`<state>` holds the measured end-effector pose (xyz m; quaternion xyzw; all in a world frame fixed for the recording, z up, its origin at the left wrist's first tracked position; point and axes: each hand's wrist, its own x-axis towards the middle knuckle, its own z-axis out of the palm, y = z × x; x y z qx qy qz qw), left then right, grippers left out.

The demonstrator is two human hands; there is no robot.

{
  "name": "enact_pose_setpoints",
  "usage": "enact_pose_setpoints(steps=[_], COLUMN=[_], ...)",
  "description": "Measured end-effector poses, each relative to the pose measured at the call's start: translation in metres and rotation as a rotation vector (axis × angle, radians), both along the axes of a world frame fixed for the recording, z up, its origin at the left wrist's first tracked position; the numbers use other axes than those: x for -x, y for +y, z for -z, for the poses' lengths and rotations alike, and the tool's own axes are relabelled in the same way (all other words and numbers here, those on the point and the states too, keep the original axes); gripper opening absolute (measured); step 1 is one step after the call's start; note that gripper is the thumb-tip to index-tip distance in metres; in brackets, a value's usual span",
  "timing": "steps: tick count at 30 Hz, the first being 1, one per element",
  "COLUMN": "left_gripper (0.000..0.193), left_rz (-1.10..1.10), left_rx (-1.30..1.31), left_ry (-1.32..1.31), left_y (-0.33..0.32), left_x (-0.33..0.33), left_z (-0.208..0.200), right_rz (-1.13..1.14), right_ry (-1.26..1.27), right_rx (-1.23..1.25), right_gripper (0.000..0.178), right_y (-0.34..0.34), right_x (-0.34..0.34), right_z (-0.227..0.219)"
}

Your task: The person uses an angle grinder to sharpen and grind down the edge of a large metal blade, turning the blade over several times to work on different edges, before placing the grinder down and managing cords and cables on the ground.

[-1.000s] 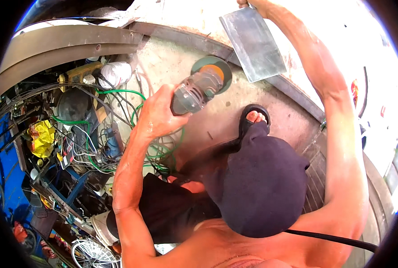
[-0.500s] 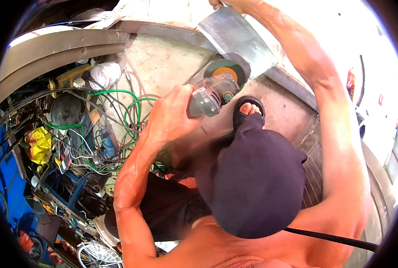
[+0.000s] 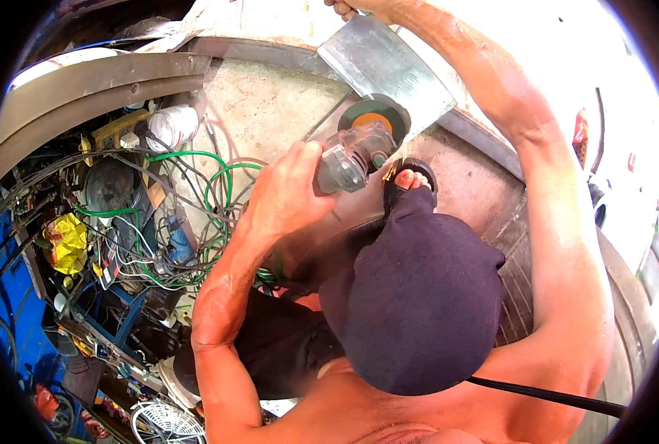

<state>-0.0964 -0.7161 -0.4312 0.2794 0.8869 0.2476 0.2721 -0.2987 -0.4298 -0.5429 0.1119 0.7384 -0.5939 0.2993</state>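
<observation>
My left hand (image 3: 289, 185) is wrapped round the body of an angle grinder (image 3: 352, 159). The grinder's dark disc (image 3: 389, 115), with an orange centre, lies against the near left edge of a shiny metal sheet (image 3: 389, 63). A few sparks (image 3: 394, 170) show below the disc, close to my sandalled foot (image 3: 412, 180). At the top of the view, my right hand (image 3: 352, 7) has its fingers curled at the far end of the sheet, gripping it. The frame's upper edge cuts off part of that hand.
Tangled green and dark cables (image 3: 222, 181) lie on the concrete floor to the left. Beyond them are a white tub (image 3: 174, 126), a yellow bag (image 3: 66, 244) and heaped tools. A long metal edge (image 3: 485, 140) runs beneath the sheet. A white wire basket (image 3: 163, 423) sits at lower left.
Sparks have appeared below the disc near my foot. The metal sheet and my right hand have shifted slightly left. My left hand still holds the grinder in nearly the same place.
</observation>
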Motion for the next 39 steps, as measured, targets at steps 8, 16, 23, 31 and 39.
enact_pose_setpoints(steps=[8, 16, 23, 31, 39], left_gripper=[0.060, 0.061, 0.058, 0.062, 0.058], left_rz=[-0.098, -0.271, -0.441, -0.263, -0.038], left_rx=[0.063, -0.029, -0.003, 0.049, -0.056], left_ry=[-0.022, -0.019, 0.017, -0.063, -0.053], left_y=[-0.015, -0.040, -0.065, -0.044, -0.010], left_x=[0.022, 0.050, 0.072, 0.041, 0.000], left_z=[0.004, 0.026, 0.024, 0.003, -0.004], right_rz=[-0.051, -0.090, -0.086, -0.057, -0.028], right_ry=[-0.017, -0.037, -0.049, -0.064, -0.083], right_rx=[0.027, 0.049, 0.049, 0.037, -0.014], right_gripper=[0.088, 0.089, 0.090, 0.090, 0.091], right_y=[-0.008, -0.014, -0.014, -0.011, -0.008], right_x=[-0.005, -0.013, -0.020, -0.016, -0.010], right_z=[0.006, 0.009, 0.007, 0.009, 0.004])
